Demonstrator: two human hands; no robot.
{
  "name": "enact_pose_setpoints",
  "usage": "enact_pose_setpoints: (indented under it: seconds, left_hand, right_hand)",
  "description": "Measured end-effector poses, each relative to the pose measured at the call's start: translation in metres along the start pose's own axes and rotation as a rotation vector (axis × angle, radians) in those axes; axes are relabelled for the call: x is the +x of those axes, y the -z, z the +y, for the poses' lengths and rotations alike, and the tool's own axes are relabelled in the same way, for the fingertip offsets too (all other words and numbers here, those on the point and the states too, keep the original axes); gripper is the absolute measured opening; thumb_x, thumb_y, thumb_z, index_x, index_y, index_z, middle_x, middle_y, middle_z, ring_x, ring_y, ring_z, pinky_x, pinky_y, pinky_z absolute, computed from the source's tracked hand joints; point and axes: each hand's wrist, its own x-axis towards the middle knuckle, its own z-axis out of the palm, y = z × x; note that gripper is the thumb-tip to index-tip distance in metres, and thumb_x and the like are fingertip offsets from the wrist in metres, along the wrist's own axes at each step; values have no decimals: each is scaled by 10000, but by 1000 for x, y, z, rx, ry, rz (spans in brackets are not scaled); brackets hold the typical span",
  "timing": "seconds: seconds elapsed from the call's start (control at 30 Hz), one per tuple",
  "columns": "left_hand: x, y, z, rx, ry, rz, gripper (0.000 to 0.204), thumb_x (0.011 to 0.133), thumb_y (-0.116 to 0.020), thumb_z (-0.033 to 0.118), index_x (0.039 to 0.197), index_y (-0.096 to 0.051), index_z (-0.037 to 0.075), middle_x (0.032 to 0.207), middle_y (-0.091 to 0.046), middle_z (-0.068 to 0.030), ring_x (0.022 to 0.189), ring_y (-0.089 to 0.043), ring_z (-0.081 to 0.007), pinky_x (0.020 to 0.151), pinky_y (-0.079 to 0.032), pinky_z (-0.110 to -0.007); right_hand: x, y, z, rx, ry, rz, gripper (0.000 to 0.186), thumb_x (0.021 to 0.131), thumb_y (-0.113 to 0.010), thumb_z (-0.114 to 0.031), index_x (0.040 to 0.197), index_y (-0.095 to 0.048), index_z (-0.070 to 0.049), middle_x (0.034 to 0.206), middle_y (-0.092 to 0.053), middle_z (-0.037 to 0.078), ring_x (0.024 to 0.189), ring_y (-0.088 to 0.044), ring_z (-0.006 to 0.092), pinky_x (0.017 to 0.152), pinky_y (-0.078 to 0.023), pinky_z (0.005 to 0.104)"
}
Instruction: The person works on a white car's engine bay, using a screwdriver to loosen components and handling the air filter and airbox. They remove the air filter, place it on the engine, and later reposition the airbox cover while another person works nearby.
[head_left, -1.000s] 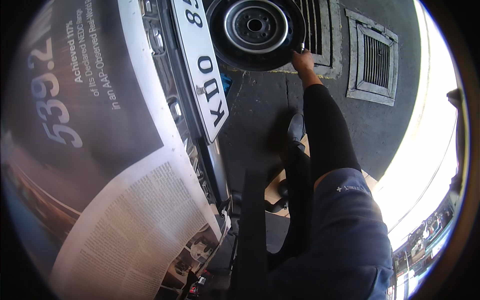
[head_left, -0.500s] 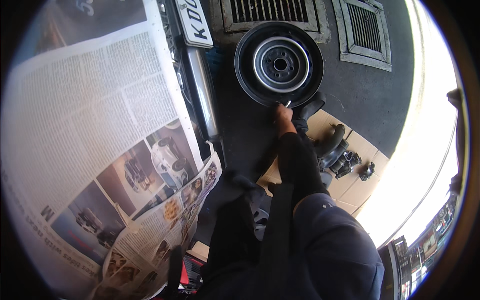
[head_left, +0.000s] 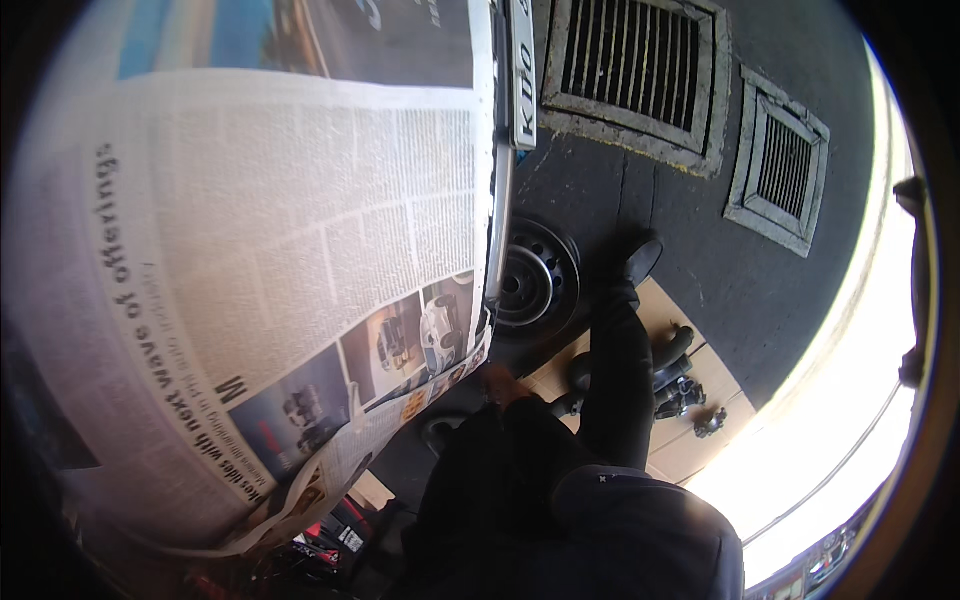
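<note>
The wheel (head_left: 545, 278) is coloured black and ringed in silver; the floor grate (head_left: 638, 66) is striped dark and pale.

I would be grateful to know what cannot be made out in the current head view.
In the head view:
- Left hand: not visible; what hides it is unclear.
- Bare right hand: shadow obscures its fingers and anything held.
- Round black steel wheel: left part hidden behind the car front covered by printed newspaper sheets.
- White rectangular number plate: cut off by the top edge.
- Small dark part on flat brown cardboard: too small to identify.
</note>
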Motion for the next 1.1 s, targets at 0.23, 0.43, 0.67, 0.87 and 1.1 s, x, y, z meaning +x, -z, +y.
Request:
enact_pose_setpoints:
  seconds: [0.23,0.43,0.67,0.87,1.1]
  left_hand:
    - [15,-49,88,-302,222,-140,908,951,-689,560,1517,-371,-74,1340,-580,-297,1215,-616,-434,1003,-494,-495]
    - [46,-28,105,-501,274,-74,669,898,-751,362,1380,-478,-13,1178,-625,-250,1056,-650,-441,914,-522,-550]
    - [38,-24,100,-552,311,-8,462,986,-641,241,1350,-501,-6,1167,-619,-268,1085,-635,-441,945,-513,-564]
    - [110,-18,64,-667,412,-121,392,1022,-531,126,1380,-524,-34,1124,-630,-270,1070,-636,-438,947,-525,-523]
    - [154,-63,41,-523,210,-205,553,916,-555,-26,1452,-477,-142,1282,-575,-293,1142,-629,-414,1036,-546,-507]
  right_hand:
    - [-90,187,-225,48,-620,300,488,980,-674,-542,1031,-754,-63,799,-647,55,617,-579,196,553,-445,387]
    - [-131,282,-397,-389,-454,303,424,1022,-625,-472,1116,-688,-64,802,-659,94,547,-551,213,484,-428,401]
    - [-129,282,-561,-701,-364,272,349,1029,-626,-406,957,-640,-64,643,-550,66,439,-459,194,414,-388,387]
    - [-186,255,-740,-768,-20,310,332,1049,-558,-362,818,-592,-126,655,-525,2,495,-492,127,439,-400,321]
    - [-280,126,-939,-820,437,468,314,1119,-544,-406,1133,-652,-112,772,-558,4,506,-497,85,418,-440,263]
